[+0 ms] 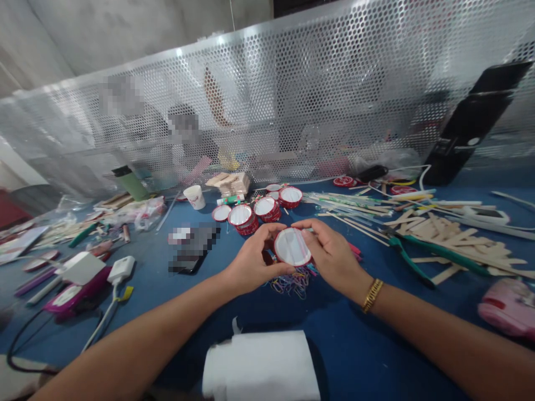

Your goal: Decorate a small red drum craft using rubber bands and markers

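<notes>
Between my two hands is a round piece (288,248) with a white face and a red rim, like a small toy drum. My left hand (251,263) grips its left edge between thumb and fingers. On the opposite side, my right hand (334,257) holds it with the thumb on the white face. Several similar red drums (266,209) with white tops stand just beyond my hands. Beneath the held piece lies a tangle of coloured strings or bands (295,284). How deep the held piece is, I cannot tell.
Green-handled pliers (412,266) and wooden sticks (460,239) lie to the right. A phone (194,253), a paper cup (194,197) and a glue gun (77,292) sit leftward. A white roll (261,365) is in front; a perforated metal screen (259,100) closes the back.
</notes>
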The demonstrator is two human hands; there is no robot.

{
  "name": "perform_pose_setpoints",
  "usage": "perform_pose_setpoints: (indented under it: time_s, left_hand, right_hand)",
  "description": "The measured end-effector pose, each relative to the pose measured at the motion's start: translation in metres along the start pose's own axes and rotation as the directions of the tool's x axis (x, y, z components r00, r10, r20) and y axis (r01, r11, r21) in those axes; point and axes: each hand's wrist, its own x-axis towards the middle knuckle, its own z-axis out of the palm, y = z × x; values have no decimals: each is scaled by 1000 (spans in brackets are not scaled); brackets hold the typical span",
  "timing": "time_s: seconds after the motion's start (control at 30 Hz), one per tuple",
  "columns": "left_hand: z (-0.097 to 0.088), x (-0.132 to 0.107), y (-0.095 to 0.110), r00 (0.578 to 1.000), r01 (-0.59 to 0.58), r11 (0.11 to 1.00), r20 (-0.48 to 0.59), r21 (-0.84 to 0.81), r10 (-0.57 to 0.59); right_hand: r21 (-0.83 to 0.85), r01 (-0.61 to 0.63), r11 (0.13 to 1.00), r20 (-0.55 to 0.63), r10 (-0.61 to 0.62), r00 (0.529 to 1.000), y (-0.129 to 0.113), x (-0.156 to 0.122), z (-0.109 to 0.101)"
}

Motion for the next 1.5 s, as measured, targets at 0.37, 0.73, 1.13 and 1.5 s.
perform_pose_setpoints:
  time_s: [0.37, 0.73, 1.13, 1.5]
  left_hand:
    - [0, -1, -2, 1000, -2, 996, -25, 86, 4]
    - [3, 0, 1, 990, 46, 972, -120, -231, -75]
    - [7, 2, -1, 953, 151, 857, -158, -493, -259]
    - [11, 0, 1, 955, 103, 835, -182, -540, -235]
  right_hand:
    - [-41, -12, 999, 47, 14, 999, 0, 2, -1]
    - [-70, 50, 996, 15, -50, 999, -1, -1, 0]
    - [-132, 75, 988, 51, -69, 996, -4, -6, 0]
    - [-205, 70, 976, 32, -64, 997, -11, -9, -2]
